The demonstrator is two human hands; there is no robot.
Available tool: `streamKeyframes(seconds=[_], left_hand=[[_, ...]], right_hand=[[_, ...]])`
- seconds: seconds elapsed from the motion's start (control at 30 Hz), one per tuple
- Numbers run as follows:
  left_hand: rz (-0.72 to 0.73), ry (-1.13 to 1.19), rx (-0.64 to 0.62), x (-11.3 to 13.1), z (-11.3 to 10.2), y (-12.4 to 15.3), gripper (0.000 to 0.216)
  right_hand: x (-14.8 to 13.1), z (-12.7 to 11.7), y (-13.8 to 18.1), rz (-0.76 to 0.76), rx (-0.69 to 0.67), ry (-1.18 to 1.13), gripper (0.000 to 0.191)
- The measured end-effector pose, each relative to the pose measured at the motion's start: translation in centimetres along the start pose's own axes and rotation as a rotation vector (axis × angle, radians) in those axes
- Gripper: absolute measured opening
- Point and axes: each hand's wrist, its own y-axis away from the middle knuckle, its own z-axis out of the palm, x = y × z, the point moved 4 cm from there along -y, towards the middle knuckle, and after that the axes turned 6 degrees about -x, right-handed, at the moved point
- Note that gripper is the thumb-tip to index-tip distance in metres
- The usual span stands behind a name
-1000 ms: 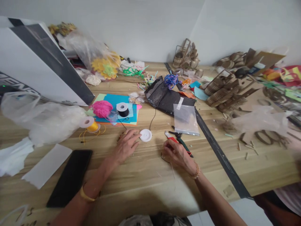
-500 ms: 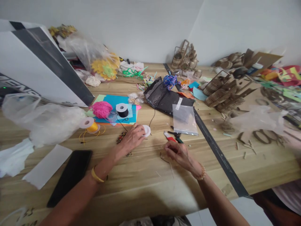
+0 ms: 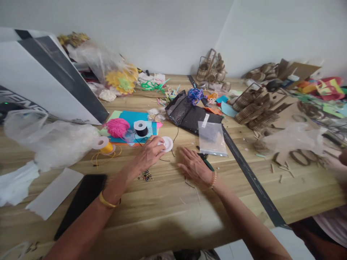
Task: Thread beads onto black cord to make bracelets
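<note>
My left hand reaches forward across the wooden table, its curled fingers closed on the left edge of a flat white spool. A thin black cord trails from the spool toward the back. A small pile of dark beads lies just below that hand. My right hand lies palm down with fingers stretched out, resting over most of the pliers; only their green handle shows.
Behind the spool are a black thread spool, pink yarn, a yellow spool, a black mailer and a clear zip bag. A phone, paper strip and plastic bag lie left; wooden models right.
My left hand slid forward with the white spool, uncovering the beads. My right hand went from pinched to flat and moved left over the pliers.
</note>
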Motion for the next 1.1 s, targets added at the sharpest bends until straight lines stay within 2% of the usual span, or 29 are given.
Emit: streamKeyframes(seconds=[0.07,0.17,0.27,0.37,0.43,0.53,0.63,0.73,0.8,0.93,1.03,1.1], left_hand=[[0.0,0.009,0.02,0.1,-0.3,0.1,0.006],[-0.001,0.02,0.057,0.0,-0.7,0.2,0.006],[-0.006,0.004,0.089,-0.4,-1.2,0.2,0.005],[0.001,0.0,0.108,-0.5,-1.7,0.0,0.003],[0.01,-0.001,0.113,-0.5,-1.9,-0.3,0.004],[0.01,-0.007,0.101,-0.1,-2.2,-0.7,0.005],[0.008,-0.016,0.082,0.1,-2.3,-1.0,0.006],[0.016,-0.023,0.073,-0.1,-2.2,-1.1,0.006],[0.018,-0.023,0.078,-0.5,-2.1,-1.1,0.005],[0.018,-0.024,0.093,-1.3,-1.9,-1.3,0.006],[0.024,-0.007,0.088,-1.8,-1.6,-1.6,0.006],[0.03,-0.002,0.087,-2.0,-1.6,-1.8,0.006]], right_hand=[[-0.2,1.8,-0.4,0.041,-0.001,0.08,0.066],[-1.5,3.7,1.3,-0.016,0.001,0.13,0.078],[-2.8,3.9,4.5,-0.083,0.01,0.138,0.081],[-3.7,2.6,6.3,-0.175,-0.035,0.094,0.078],[-3.9,1.5,5.5,-0.183,-0.05,0.062,0.074],[-3.8,0.6,1.7,-0.207,-0.052,0.061,0.075],[-3.4,1.5,-2.2,-0.201,-0.071,0.07,0.078],[-3.2,2.8,-2.8,-0.227,-0.081,0.084,0.08],[-3.1,3.2,-1.3,-0.238,-0.075,0.087,0.078],[-3.6,2.5,4.1,-0.28,-0.091,0.063,0.083],[-4.3,1.4,7.2,-0.331,-0.12,-0.001,0.076],[-4.6,0.8,8.0,-0.342,-0.118,-0.039,0.07]])
